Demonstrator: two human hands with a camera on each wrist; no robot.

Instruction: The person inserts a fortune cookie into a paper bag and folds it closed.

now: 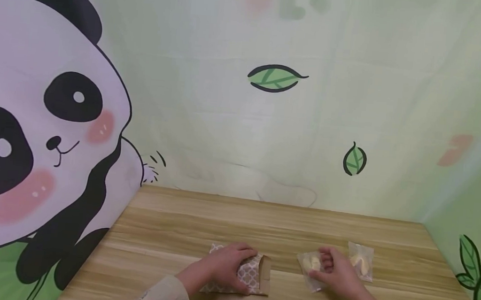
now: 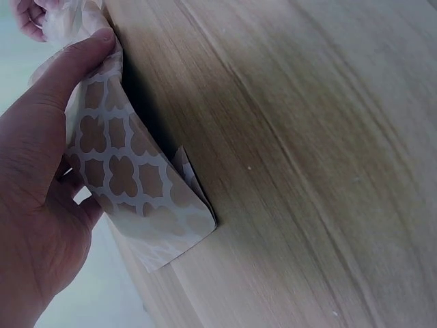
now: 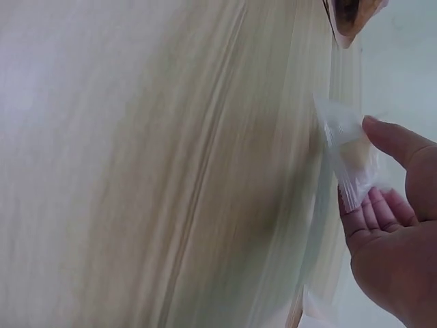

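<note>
On the table lies a brown paper bag (image 1: 250, 271) with a white lattice pattern, its mouth facing right and partly open. My left hand (image 1: 229, 264) grips it from above, the thumb along the near side. The left wrist view shows the thumb pressed on the patterned paper (image 2: 123, 174) near the mouth, with the other fingers partly hidden behind. Right of the bag, my right hand (image 1: 341, 273) holds a small clear packet (image 1: 310, 263) with pale yellow contents. Thumb and fingers lie on opposite edges of that packet (image 3: 351, 154) in the right wrist view.
A second clear packet (image 1: 367, 254) with pale yellow contents lies just beyond the right hand, partly behind it. The wooden table (image 1: 167, 224) ends at a pale green cloth backdrop (image 1: 209, 119) printed with a panda and leaves.
</note>
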